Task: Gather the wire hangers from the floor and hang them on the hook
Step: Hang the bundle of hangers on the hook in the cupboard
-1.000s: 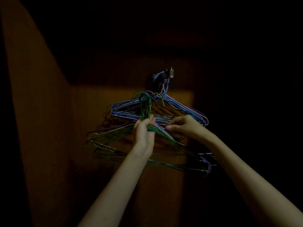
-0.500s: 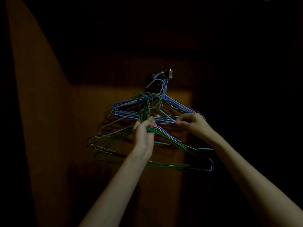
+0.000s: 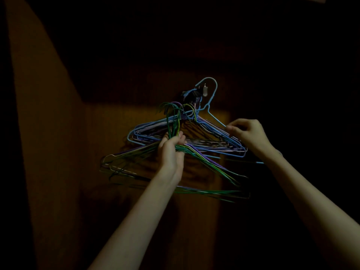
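Hangers crowd the dim wooden wall (image 3: 58, 133) around one small metal hook (image 3: 204, 91). Below the hook, the left hand (image 3: 172, 151) grips a bundle of green and purple wire hangers (image 3: 204, 158) by their necks, fingers curled round them. Right of and below the hook, the right hand (image 3: 248, 134) pinches the shoulder of a single light-blue hanger (image 3: 213, 98), whose curved top rises just above the hook. A blue and lilac stack (image 3: 155, 131) hangs from the hook. Darkness hides the hangers' far ends and the hook's mounting.
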{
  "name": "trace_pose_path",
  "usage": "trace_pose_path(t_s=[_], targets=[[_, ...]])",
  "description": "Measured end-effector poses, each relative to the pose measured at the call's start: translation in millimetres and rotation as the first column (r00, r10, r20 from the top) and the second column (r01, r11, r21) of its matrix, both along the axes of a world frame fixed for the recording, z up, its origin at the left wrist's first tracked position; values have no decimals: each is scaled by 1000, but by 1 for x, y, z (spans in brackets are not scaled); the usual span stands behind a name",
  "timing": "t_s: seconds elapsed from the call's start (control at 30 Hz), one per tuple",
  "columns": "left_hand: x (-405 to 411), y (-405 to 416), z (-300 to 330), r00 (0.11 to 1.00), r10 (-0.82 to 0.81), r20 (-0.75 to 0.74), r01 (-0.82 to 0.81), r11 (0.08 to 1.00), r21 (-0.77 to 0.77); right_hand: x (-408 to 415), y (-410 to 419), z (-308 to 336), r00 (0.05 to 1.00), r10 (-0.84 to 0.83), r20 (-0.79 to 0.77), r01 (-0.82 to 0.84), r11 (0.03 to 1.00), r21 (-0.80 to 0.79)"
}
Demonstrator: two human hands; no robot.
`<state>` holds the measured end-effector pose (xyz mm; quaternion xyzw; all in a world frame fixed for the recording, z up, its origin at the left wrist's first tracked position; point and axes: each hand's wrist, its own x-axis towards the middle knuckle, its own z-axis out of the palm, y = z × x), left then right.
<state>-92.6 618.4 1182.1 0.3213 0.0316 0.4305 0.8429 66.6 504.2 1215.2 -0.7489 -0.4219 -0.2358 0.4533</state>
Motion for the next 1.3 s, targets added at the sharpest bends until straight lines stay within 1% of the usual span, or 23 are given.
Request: trace_pose_path(t_s=[0.1, 0.27, 0.47, 0.53, 0.63, 0.87, 1.03, 1.17, 1.3], targets=[[5, 5, 1, 999, 14, 36, -13, 1000, -18, 7, 7, 5, 998, -57, 37, 58, 998, -22], [10, 15, 4, 998, 17, 54, -15, 999, -33, 18, 24, 10, 982, -173, 75, 176, 984, -34], [20, 26, 6, 998, 26, 51, -24, 999, -37, 32, 41, 10, 965, -233, 118, 245, 964, -104], [22, 29, 6, 999, 29, 44, -27, 999, -37, 34, 46, 8, 966, -227, 126, 243, 961, -132], [26, 32, 5, 999, 31, 42, -29, 999, -39, 38, 51, 5, 969, -213, 122, 229, 964, -134], [29, 33, 3, 1000, 29, 1, -29, 1000, 6, 52, 60, 5, 972, -226, 58, 232, 958, -167], [31, 37, 0, 1000, 20, 12, -20, 1000, 2, 58, 67, -1, 979, -204, -25, 198, 969, -146], [29, 37, -1, 1000, 17, 12, -17, 1000, 9, 57, 68, -4, 978, -198, -64, 192, 977, -90], [26, 34, -2, 1000, 8, -24, -7, 999, 42, 55, 62, -1, 995, -80, -53, 78, 996, -50]])
